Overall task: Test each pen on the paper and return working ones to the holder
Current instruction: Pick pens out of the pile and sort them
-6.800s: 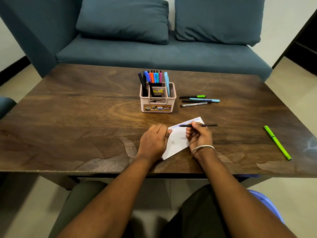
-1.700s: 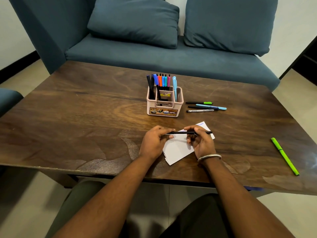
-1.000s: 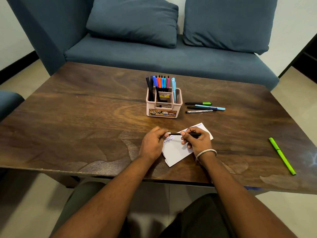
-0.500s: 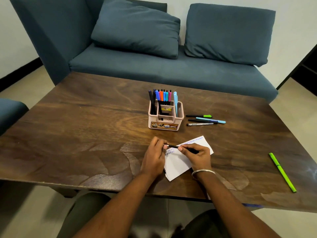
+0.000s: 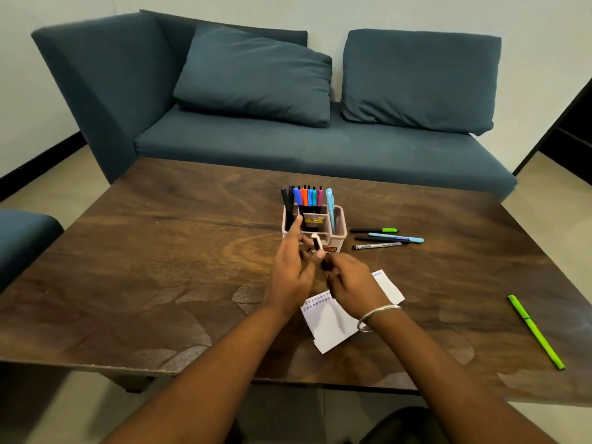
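Observation:
The black pen (image 5: 317, 244) stands nearly upright between my two hands, blurred, just in front of the pink pen holder (image 5: 340, 233). My left hand (image 5: 293, 270) pinches its upper end, with the other fingers spread. My right hand (image 5: 354, 283), with a metal bangle at the wrist, is curled around the lower part. Both hands hover above the white paper (image 5: 330, 325), which has blue scribbles along its top edge. The holder contains several coloured pens (image 5: 307, 197), standing upright.
Several loose pens (image 5: 382, 238) lie right of the holder. A green pen (image 5: 535, 331) lies near the right edge of the wooden table (image 5: 160, 267). A blue sofa (image 5: 288, 149) with two cushions stands behind the table.
Both hands have lifted off the paper towards the holder, and the pen has swung from lying level over the paper to nearly upright. The camera has tilted up.

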